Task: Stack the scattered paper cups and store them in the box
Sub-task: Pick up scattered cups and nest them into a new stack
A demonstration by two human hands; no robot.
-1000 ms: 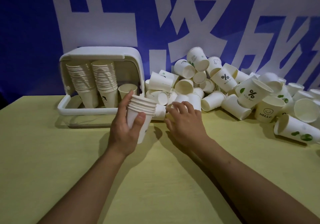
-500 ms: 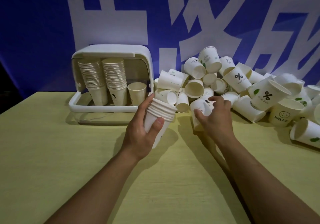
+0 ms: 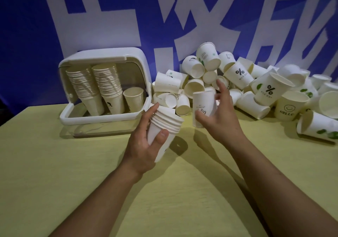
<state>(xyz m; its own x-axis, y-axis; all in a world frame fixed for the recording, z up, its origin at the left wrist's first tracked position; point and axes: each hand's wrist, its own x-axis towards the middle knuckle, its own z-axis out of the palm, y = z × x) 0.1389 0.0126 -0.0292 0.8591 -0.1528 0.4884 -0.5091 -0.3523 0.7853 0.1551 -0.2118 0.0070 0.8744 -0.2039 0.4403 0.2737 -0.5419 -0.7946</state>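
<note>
White paper cup (image 3: 204, 106), upside down, is being gripped in my right hand (image 3: 220, 119); my left hand (image 3: 146, 143) is clamping the nested white cup stack (image 3: 164, 128) mouth-up, beside the open white plastic box (image 3: 102, 88), for nesting.

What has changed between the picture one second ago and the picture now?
The right hand, which was reaching into the pile of loose cups, has taken hold of a single cup and lifted it off the table, toward the stack of cups in the left hand. The left hand keeps the same grip on that stack. The box and its two tall stacks and one single cup are unchanged.
</note>
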